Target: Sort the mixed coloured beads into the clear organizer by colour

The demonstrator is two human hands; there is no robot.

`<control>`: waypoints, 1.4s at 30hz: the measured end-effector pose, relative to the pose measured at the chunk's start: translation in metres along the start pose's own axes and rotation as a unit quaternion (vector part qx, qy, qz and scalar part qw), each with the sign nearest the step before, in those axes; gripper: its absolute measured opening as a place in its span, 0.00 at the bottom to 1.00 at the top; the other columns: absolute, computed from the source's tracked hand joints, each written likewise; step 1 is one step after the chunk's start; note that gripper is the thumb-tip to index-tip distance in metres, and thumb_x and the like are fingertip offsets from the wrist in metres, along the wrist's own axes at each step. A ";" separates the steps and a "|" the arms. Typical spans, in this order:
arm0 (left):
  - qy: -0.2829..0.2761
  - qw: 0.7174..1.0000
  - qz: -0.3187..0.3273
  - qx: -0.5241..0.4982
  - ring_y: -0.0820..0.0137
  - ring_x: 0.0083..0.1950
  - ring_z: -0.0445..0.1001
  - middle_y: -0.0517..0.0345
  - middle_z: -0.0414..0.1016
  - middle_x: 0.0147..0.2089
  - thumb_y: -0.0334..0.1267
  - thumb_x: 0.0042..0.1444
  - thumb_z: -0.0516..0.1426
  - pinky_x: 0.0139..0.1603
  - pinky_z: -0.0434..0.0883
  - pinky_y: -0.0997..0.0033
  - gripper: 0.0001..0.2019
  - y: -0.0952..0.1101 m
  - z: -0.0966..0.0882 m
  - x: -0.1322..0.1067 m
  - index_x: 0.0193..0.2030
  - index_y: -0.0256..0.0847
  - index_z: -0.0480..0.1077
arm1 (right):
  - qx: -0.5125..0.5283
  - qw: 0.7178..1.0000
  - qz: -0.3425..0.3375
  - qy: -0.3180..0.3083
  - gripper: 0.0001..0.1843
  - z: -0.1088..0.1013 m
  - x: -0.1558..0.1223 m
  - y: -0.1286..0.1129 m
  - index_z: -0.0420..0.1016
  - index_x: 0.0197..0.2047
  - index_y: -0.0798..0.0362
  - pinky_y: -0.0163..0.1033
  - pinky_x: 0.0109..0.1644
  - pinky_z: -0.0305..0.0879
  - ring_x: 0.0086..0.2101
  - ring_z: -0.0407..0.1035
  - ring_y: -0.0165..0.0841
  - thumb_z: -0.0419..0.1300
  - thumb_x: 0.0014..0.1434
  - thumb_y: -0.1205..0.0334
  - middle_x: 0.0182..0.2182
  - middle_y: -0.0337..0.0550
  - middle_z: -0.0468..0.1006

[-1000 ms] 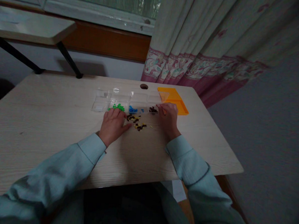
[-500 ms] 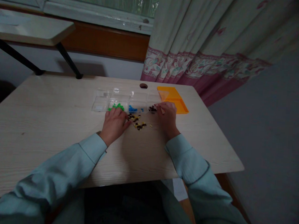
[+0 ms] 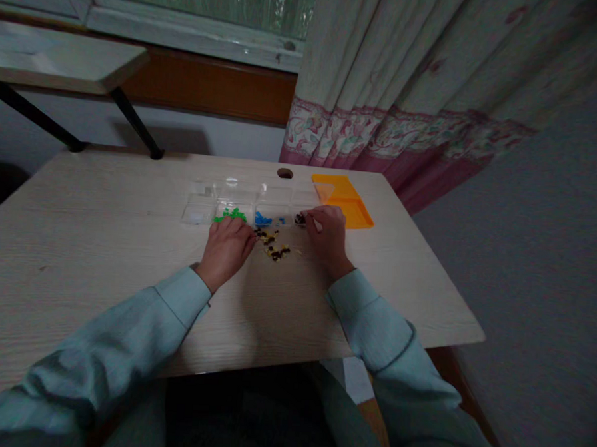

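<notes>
A clear plastic compartment box (image 3: 197,213) lies on the table with its lid raised behind it. Its front compartments hold small green pieces (image 3: 231,214), blue pieces (image 3: 263,219) and dark brown pieces (image 3: 299,218). In front of it, a loose pile of mixed brown and yellow pieces (image 3: 277,252) is spread on the tabletop. My left hand (image 3: 227,248) rests at the pile's left edge, thumb drawn in against the fingers; whatever they hold is hidden. Over the brown compartment, my right hand (image 3: 329,237) is closed in a pinch, and anything between its fingertips is too small to name.
An orange tray (image 3: 355,212) sits at the right behind my right hand. The pale wooden table (image 3: 127,241) has a round cable hole (image 3: 285,173) near its back edge. A raised shelf (image 3: 71,61) on black legs stands at the left, and a curtain (image 3: 374,114) hangs behind.
My left thumb has pulled in from the pile toward the fingers. My right hand has shifted slightly left over the brown compartment. The camera view has moved a little.
</notes>
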State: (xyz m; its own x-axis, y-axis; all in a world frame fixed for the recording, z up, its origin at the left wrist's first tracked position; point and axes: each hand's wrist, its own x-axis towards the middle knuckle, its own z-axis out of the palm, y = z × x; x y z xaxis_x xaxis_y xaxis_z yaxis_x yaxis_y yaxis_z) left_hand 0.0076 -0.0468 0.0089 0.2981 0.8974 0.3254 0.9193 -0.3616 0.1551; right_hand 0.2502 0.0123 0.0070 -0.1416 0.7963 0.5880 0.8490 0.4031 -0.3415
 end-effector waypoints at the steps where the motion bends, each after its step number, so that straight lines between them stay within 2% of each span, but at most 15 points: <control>1: 0.000 1.000 -0.001 0.001 0.55 0.49 0.66 0.48 0.70 0.42 0.42 0.65 0.50 0.47 0.62 0.55 0.12 0.000 0.000 0.000 0.39 0.40 0.72 | 0.005 1.000 -0.011 -0.001 0.16 0.001 -0.001 -0.002 0.79 0.35 0.50 0.44 0.46 0.58 0.40 0.67 0.38 0.54 0.65 0.52 0.35 0.44 0.78; 5: 0.014 1.000 -0.012 -0.003 0.57 0.48 0.66 0.48 0.70 0.41 0.43 0.66 0.48 0.46 0.62 0.57 0.14 -0.002 -0.002 0.000 0.38 0.40 0.72 | 0.029 0.998 -0.054 0.004 0.15 0.004 -0.004 -0.008 0.79 0.35 0.50 0.45 0.48 0.59 0.40 0.68 0.37 0.55 0.65 0.53 0.34 0.44 0.78; 8: 0.001 1.000 0.001 -0.012 0.58 0.46 0.66 0.49 0.70 0.40 0.43 0.66 0.48 0.43 0.61 0.59 0.14 -0.009 -0.008 -0.002 0.37 0.41 0.72 | 0.036 0.997 -0.069 0.011 0.15 0.006 -0.004 -0.008 0.79 0.35 0.50 0.45 0.49 0.60 0.40 0.68 0.36 0.55 0.65 0.53 0.34 0.44 0.78; 16: -0.042 0.997 0.058 -0.025 0.57 0.44 0.66 0.52 0.71 0.37 0.49 0.59 0.57 0.42 0.60 0.59 0.12 -0.028 -0.025 -0.005 0.34 0.43 0.72 | 0.040 0.998 -0.045 0.022 0.15 0.002 -0.001 -0.001 0.80 0.35 0.49 0.46 0.48 0.60 0.40 0.68 0.37 0.55 0.64 0.53 0.34 0.44 0.78; 19: -0.051 0.996 0.064 -0.028 0.57 0.44 0.66 0.53 0.71 0.36 0.51 0.56 0.60 0.41 0.59 0.59 0.13 -0.027 -0.020 -0.006 0.31 0.43 0.71 | 0.040 0.998 -0.042 0.021 0.15 0.000 -0.001 -0.001 0.80 0.35 0.50 0.46 0.48 0.60 0.40 0.68 0.37 0.55 0.65 0.53 0.35 0.44 0.78; 27: -0.029 0.995 0.083 -0.046 0.58 0.46 0.66 0.51 0.70 0.39 0.44 0.58 0.59 0.44 0.61 0.59 0.09 -0.014 -0.002 0.000 0.35 0.40 0.70 | 0.030 0.998 -0.046 0.028 0.15 0.000 -0.001 -0.004 0.80 0.34 0.50 0.45 0.47 0.60 0.40 0.68 0.37 0.55 0.65 0.53 0.34 0.44 0.79; 35: -0.015 0.991 0.090 -0.102 0.58 0.48 0.65 0.52 0.69 0.42 0.50 0.58 0.59 0.47 0.62 0.58 0.13 -0.016 0.000 0.002 0.40 0.42 0.71 | 0.035 0.999 -0.031 0.008 0.16 -0.003 -0.001 -0.003 0.79 0.36 0.49 0.45 0.47 0.59 0.40 0.68 0.37 0.53 0.65 0.52 0.35 0.44 0.79; 42: -0.016 0.991 0.094 -0.098 0.60 0.47 0.66 0.51 0.69 0.42 0.40 0.64 0.52 0.48 0.62 0.58 0.10 -0.026 0.001 0.002 0.47 0.42 0.71 | 0.031 0.999 -0.035 0.017 0.15 -0.003 0.000 -0.001 0.78 0.35 0.50 0.44 0.45 0.58 0.39 0.68 0.37 0.54 0.65 0.53 0.34 0.43 0.79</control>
State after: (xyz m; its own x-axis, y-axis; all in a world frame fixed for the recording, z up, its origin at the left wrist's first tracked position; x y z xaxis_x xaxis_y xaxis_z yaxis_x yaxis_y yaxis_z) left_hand -0.0150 -0.0351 0.0043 0.4698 0.8164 0.3359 0.7804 -0.5619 0.2743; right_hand 0.2509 0.0103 0.0102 -0.1821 0.7498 0.6362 0.8046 0.4855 -0.3419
